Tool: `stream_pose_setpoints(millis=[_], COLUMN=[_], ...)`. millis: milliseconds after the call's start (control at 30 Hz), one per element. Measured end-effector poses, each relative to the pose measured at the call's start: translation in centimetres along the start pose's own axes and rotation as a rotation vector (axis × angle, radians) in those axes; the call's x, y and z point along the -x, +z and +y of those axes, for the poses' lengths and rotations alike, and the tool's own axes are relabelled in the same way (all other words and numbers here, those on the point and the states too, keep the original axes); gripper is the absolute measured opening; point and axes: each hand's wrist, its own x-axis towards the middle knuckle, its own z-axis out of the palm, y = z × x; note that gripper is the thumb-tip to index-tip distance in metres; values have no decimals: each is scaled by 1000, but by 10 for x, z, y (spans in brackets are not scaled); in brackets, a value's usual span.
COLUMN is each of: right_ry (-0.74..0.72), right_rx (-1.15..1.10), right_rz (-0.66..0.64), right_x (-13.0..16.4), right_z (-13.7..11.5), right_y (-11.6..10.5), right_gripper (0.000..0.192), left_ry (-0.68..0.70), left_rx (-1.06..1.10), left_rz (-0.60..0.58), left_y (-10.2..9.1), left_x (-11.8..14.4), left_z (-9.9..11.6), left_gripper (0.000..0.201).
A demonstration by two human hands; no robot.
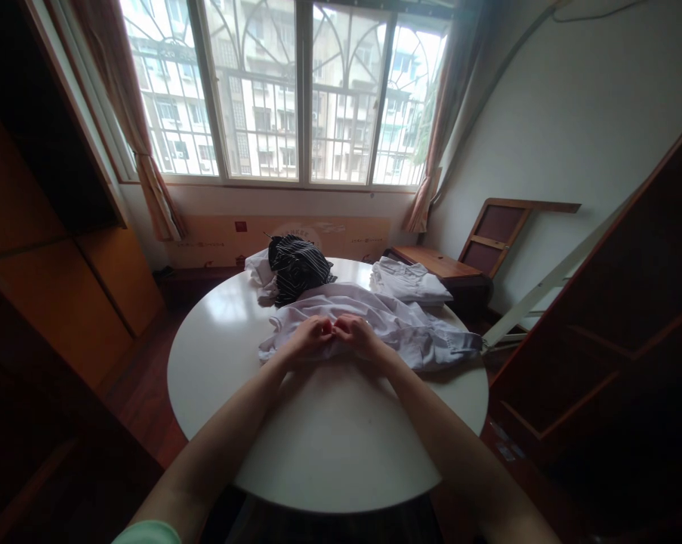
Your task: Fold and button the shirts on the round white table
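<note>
Across the middle of the white round table (341, 438) lies a pale, light-coloured shirt (397, 317), spread out sideways and wrinkled. My left hand (313, 334) and my right hand (356, 332) are close together at its near edge, fingers curled in a pinch on the fabric. The exact bit of cloth between the fingertips is too small to make out. Behind the shirt, a black garment with thin white stripes (298, 268) is heaped on the left, against crumpled white cloth (258, 270). Folded white clothes (411, 279) form a stack at the back right.
A low wooden cabinet (436, 261) stands beyond the table at the right, with a wooden frame (493, 234) leaning above it. A ladder (556, 279) slants along the right wall. Orange cupboards (108, 279) are on the left. A long cardboard box (352, 236) sits under the window.
</note>
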Motion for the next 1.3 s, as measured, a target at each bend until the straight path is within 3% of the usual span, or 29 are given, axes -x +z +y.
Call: stream_pose_setpoints(millis=[167,433,633,900,1067,1167,1300], right_ry=[26,130,167,57,75,96,155], right_rx=[12,24,25,-59,-219,-263,-130], right_rz=[-15,-31,-104,-204,-277,-259,-120], right_x=[-2,0,-1,3,3,1,-1], right_z=[9,2,0,-7,0,5,3], right_y=[5,4,0,-7,-4,0,5], right_gripper=[14,16,15,14,15,15,15], left_ry=[60,80,101,55,18,42,94], left_rx=[-135,114,244,268,293,321,267], left_rz=[26,-65,-206,-358,-482,-410,-230], left_y=[5,6,-2,-14,-12,-6,1], left_x=[-4,-8,-12,-8,-9,-9,-9], left_z=[-4,-16,-20,-12,-16,-18,-17], left_gripper=[11,13,16,19,21,22,20])
